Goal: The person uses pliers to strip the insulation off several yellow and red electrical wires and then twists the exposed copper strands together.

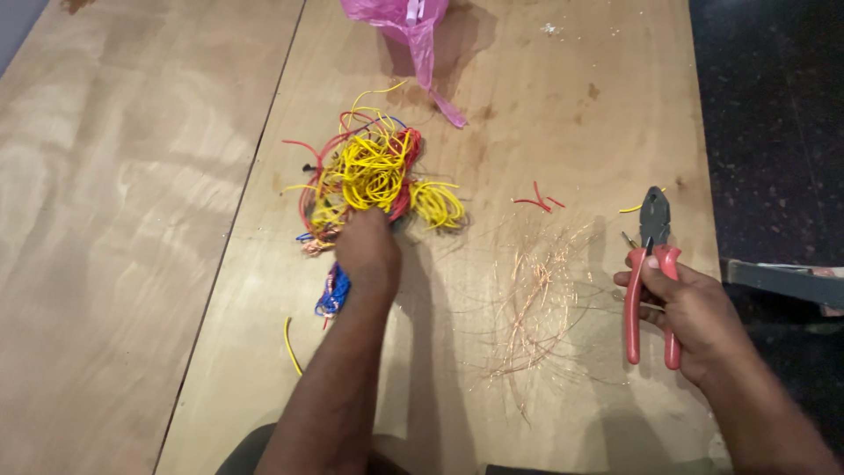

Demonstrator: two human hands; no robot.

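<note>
My left hand reaches into a tangle of yellow, red and blue wires lying on the wooden table; its fingers are buried in the bundle and closed on some strands. A blue clump of wire lies just beside my left wrist. My right hand grips the red handles of a pair of pliers, jaws pointing away from me. Between my hands spreads a loose pile of bare copper strands.
A pink plastic bag sits at the far edge. Short red wire scraps and a yellow offcut lie loose on the table. The table's right edge drops to a dark floor. A grey object pokes in at right.
</note>
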